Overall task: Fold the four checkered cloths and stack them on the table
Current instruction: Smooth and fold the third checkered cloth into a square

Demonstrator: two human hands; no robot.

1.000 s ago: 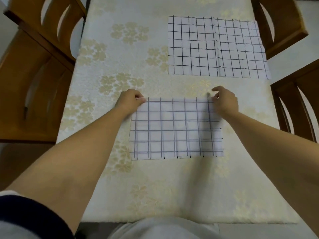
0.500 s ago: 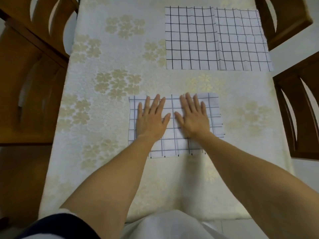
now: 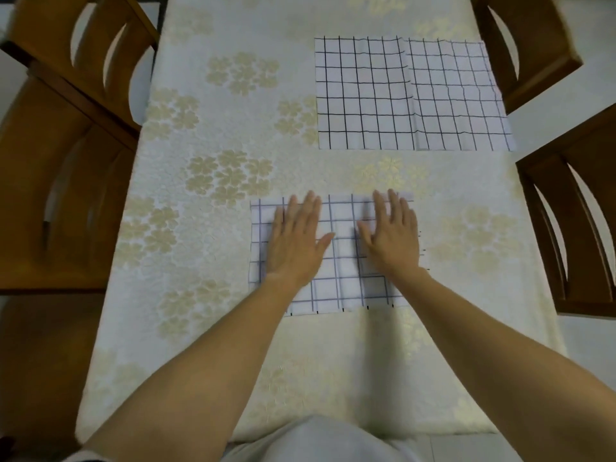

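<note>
Closest to me, both forearms reach in from the bottom edge over the near part of the bench (image 3: 186,261), which wears a pale flowered cover. My left hand (image 3: 293,241) and right hand (image 3: 390,238) lie side by side, palms down, fingers straight and slightly fanned, flat on the near checkered cloth (image 3: 338,278); neither pinches anything. I read that as pressing, since flat palms spread weight over a wide patch, which sets a crease and makes the layers lie snug. The cloth looks doubled: the grid on top is paler, and short dark ticks peek out along its near and right edges, as from a lower layer not quite aligned. It sits square to me in the middle of the bench, within easy reach, so both hands can work it evenly. My guess is that this is the flattening of a fold, and another fold may be wanted before it is ready to stack.

Farther off, toward the right, the far checkered cloth (image 3: 366,95) lies spread flat, well apart from the near one and clear of the folding. A vertical ridge runs down it. I cannot tell whether that is a crease or one cloth overlapping another, nor can I count four cloths. Wooden chairs (image 3: 66,161) stand at both sides.
</note>
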